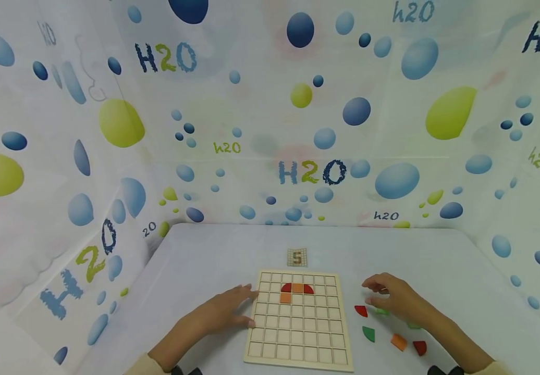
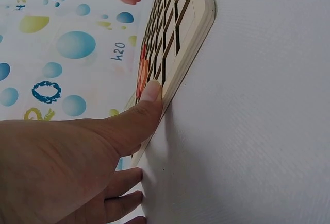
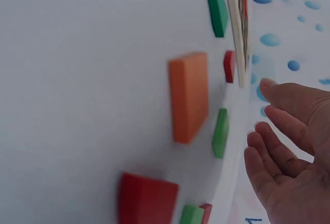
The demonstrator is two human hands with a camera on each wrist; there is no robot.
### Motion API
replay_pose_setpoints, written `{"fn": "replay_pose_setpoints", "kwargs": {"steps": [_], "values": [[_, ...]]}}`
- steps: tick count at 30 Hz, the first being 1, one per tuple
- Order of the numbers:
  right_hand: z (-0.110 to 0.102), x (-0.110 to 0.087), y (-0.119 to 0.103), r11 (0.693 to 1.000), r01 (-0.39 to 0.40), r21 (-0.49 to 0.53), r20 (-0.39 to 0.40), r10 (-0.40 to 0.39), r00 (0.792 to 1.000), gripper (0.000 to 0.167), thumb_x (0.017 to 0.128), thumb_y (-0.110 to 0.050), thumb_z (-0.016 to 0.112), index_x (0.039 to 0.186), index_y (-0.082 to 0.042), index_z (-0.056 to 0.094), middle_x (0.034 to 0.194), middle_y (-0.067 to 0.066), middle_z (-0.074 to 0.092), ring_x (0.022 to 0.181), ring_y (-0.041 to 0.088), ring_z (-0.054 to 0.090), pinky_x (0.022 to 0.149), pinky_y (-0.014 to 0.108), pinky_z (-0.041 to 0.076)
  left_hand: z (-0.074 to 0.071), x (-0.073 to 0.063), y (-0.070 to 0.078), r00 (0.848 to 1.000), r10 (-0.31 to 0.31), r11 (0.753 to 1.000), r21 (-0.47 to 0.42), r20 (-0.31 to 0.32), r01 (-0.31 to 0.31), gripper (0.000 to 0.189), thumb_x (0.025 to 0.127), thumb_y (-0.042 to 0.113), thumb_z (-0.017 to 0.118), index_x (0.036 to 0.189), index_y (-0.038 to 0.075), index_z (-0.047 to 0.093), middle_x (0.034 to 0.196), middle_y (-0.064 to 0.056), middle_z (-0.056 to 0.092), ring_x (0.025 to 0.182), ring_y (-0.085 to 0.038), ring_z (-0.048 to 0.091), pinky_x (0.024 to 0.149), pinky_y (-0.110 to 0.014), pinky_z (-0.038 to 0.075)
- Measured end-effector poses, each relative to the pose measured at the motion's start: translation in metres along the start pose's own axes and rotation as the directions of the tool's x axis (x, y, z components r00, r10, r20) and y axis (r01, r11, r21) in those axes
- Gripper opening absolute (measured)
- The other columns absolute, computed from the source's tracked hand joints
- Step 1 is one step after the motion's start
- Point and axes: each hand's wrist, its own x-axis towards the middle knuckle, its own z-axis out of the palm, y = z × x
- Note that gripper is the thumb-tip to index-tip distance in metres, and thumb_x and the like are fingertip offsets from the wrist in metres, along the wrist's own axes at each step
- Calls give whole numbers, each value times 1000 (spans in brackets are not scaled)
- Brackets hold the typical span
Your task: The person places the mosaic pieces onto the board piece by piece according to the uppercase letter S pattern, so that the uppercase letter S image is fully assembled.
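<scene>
A light wooden grid board [image 1: 303, 338] lies on the white table. Near its top, two orange squares [image 1: 286, 297] and two red quarter-round pieces [image 1: 308, 289] sit in the cells. At the board's left edge is my left hand [image 1: 220, 312]; in the left wrist view its thumb [image 2: 149, 92] touches the rim, with the other fingers lower beside it. My right hand [image 1: 399, 299] hovers to the right of the board, fingers loosely bent and holding nothing in the right wrist view. Under and near it lie a red piece [image 1: 361, 311], a green quarter-round [image 1: 368, 334] and an orange square [image 3: 188, 98].
A small gridded card [image 1: 296, 257] with a brown figure lies beyond the board. A dark red piece [image 1: 419, 348] and more green pieces [image 1: 413, 326] lie near the right forearm, partly hidden. A printed curtain [image 1: 260, 130] hangs behind the table.
</scene>
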Motion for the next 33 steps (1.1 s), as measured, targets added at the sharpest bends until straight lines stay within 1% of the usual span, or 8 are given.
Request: {"fn": "replay_pose_setpoints", "kwargs": {"steps": [3,5,9,11,14,19,25,33], "values": [[6,-2,0,1000,27,1,52,-27,998,39,89,-29,87,122,-15,71,115,-3,67,109,20,64,98,42,61,1,1,-1,1000,1,1000,0,-1,-1,80,88,51,80,154,14,54,167,-17,41,156,-39,36,125,-60,34],[10,-3,0,999,53,-3,83,-53,995,38,88,-31,87,120,-18,71,112,-6,66,109,17,62,98,36,60,2,2,-3,1000,0,1000,0,-2,0,80,88,52,80,154,15,54,167,-16,41,156,-39,36,125,-60,34],[15,-5,-3,996,78,31,137,-82,987,29,89,-31,86,113,-21,71,107,-8,64,102,13,58,90,24,56,4,3,-6,1000,-2,1000,-3,2,2,81,88,54,80,155,17,54,167,-16,41,156,-38,36,124,-60,35],[17,-7,-4,995,90,48,151,-97,984,25,91,-28,85,110,-21,71,106,-6,63,99,12,57,87,22,54,4,3,-6,1000,-6,1000,-2,3,6,81,88,55,79,155,18,54,167,-16,41,156,-38,37,124,-60,35],[18,-8,-6,993,101,58,159,-109,981,22,93,-26,83,110,-20,71,106,-5,62,97,11,55,85,22,52,4,3,-6,1000,-11,1000,2,5,11,81,87,56,79,155,18,54,167,-16,41,156,-38,37,124,-60,35],[16,-9,-7,993,112,30,174,-115,978,24,94,-24,81,115,-20,70,107,-7,62,97,9,56,86,21,53,2,2,-5,1000,-15,1000,-3,3,15,81,87,55,79,155,17,54,167,-16,42,155,-39,37,124,-61,35],[14,-12,-4,981,191,15,184,-191,964,22,97,-20,78,118,-19,71,111,-9,64,98,4,58,87,22,56,2,1,-3,1000,-16,1000,-5,2,16,81,88,53,80,155,17,54,166,-15,42,155,-39,38,124,-61,35],[16,-11,-3,975,224,8,177,-222,959,20,98,-20,77,116,-17,69,109,-8,64,97,3,57,85,22,56,3,2,-5,1000,-17,1000,2,1,17,81,88,55,79,155,17,54,167,-15,42,156,-38,37,124,-60,35]]}}
